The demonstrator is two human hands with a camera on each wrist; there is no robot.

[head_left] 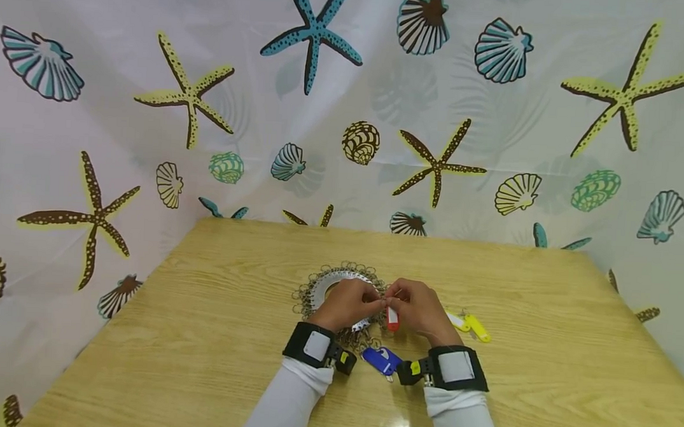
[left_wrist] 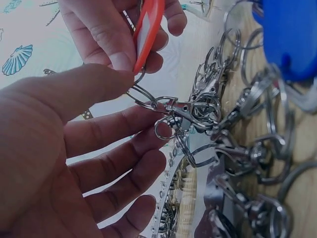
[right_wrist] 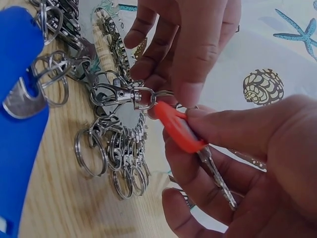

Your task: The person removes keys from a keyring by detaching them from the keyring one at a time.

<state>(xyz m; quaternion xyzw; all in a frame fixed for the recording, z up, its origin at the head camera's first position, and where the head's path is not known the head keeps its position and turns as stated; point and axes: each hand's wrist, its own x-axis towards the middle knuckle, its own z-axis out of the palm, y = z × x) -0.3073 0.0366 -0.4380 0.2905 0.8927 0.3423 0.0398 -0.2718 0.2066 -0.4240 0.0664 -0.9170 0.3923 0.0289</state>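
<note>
My left hand (head_left: pixel 346 304) pinches a split ring (left_wrist: pixel 142 95) between thumb and forefinger, its other fingers spread below. The ring joins a silver swivel clasp (right_wrist: pixel 119 94). Between thumb and fingers, my right hand (head_left: pixel 422 310) holds a red key tag (right_wrist: pixel 179 128) with a white label. A silver key (right_wrist: pixel 218 179) hangs from the tag, and the tag's other end meets the split ring at both hands' fingertips. Beneath and behind the left hand lies a round metal hoop (head_left: pixel 319 290) lined with many clasps and split rings, partly hidden by that hand.
A blue key tag (head_left: pixel 380 360) with a key lies between the wrists, close to the clasps. Right of the right hand are a yellow tag (head_left: pixel 477 328) and another yellow tag (head_left: pixel 457 321). The wooden table (head_left: pixel 541 375) meets a shell-patterned cloth (head_left: pixel 343 188) behind.
</note>
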